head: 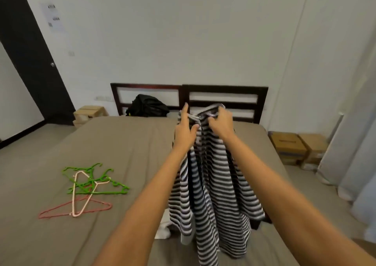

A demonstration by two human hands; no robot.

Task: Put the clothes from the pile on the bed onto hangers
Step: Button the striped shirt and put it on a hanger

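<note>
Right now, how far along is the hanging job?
Done: nothing hung is visible. In hand: the striped shirt, held up, right hand gripping its collar, left hand touching it. To do: put it on a hanger from the bed; a white garment lies below.

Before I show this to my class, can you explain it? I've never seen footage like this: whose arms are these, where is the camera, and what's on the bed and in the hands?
There is no machine: one camera worn on a person's head looks forward and down, so the arms are the wearer's own. The right hand grips the collar of a black-and-white striped shirt, held up over the bed. The left hand, fingers straight, touches it. Green, pink and cream hangers lie loose on the bed, to the left.
</note>
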